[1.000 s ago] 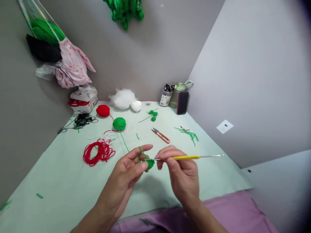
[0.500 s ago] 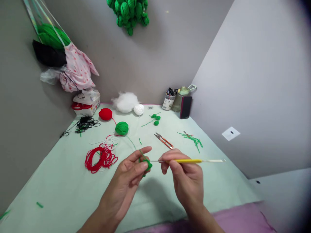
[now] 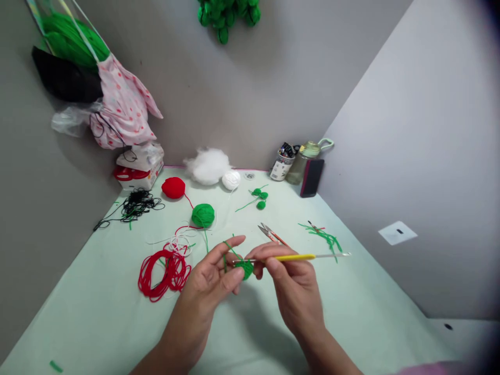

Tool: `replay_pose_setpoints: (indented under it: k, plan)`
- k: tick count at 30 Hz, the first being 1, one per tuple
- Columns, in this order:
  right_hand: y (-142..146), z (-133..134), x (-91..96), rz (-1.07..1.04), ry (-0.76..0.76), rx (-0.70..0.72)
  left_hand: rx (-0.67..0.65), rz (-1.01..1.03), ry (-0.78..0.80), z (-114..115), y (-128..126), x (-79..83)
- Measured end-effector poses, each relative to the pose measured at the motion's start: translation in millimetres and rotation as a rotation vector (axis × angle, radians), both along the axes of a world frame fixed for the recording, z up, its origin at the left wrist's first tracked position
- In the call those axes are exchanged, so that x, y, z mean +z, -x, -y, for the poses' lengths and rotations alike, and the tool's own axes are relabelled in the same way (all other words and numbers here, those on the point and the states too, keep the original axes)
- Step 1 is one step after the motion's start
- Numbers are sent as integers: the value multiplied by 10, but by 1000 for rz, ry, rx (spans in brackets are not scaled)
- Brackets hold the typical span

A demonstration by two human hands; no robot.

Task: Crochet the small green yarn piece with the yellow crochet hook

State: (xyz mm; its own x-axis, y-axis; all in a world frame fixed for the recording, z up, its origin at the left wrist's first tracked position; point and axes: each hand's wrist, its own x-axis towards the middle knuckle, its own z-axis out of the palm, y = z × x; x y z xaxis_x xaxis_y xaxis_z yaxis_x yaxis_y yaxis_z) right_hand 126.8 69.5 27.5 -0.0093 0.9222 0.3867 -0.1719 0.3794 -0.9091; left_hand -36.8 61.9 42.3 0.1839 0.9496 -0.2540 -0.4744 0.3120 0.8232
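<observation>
My left hand (image 3: 213, 278) pinches a small green crochet piece (image 3: 246, 268) between thumb and fingers, with the forefinger stretched out and green yarn looped over it. That yarn runs back to a green yarn ball (image 3: 203, 215) on the pale green table cover (image 3: 97, 312). My right hand (image 3: 291, 284) grips a yellow-handled crochet hook (image 3: 300, 257) like a pencil. The hook's metal tip points left into the green piece. Both hands hover above the table's middle.
Red snips (image 3: 273, 235) lie just behind the hands. A loose red cord coil (image 3: 164, 271), red yarn ball (image 3: 174, 187), white ball (image 3: 231, 180), stuffing (image 3: 207, 165), black thread (image 3: 135, 204) and green scraps (image 3: 324, 237) are scattered about. A cup, bottle and phone (image 3: 311, 177) stand in the far corner.
The view has shifted, sliding the table leftward and the purple cloth out of view. My hands have closed together, and the hook's tip has gone into the green piece.
</observation>
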Motion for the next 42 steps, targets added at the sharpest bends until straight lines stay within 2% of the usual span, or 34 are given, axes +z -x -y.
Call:
replay_pose_setpoints:
  k: [2,4,8,11,13,16,19,23,29,32,35,39,42]
  plan:
    - [36,-41,17,60,-36,-4,-7,14,23,-54,29,1]
    - [59,-92,38,34,-16,6,-54,51,76,-119,72,1]
    - [67,-219,60,-183,226,33,-107,198,168,-235,143,-36]
    - [85,-285,8,-285,363,94,-88,191,121,-264,124,-117]
    - [116,-300,-69,-265,344,108,-61,120,65,-264,90,-186]
    - [161,-296,-207,-125,238,72,-30,27,24,-267,62,-280]
    - [170,-300,-293,-88,247,66,-43,-1,38,-285,82,-334]
    - [162,-345,-273,-159,319,31,-62,9,71,-315,132,-359]
    - [162,-373,-194,-190,385,68,24,-43,103,-324,150,-346]
    - [130,-336,-189,-108,305,45,35,-59,97,-295,126,-304]
    - [86,-272,-155,31,160,-2,81,-96,86,-255,104,-277]
    - [49,-179,-92,404,-146,-64,141,-273,-3,-202,98,-316]
    - [50,-133,-124,720,-403,-103,164,-361,-37,-164,95,-338]
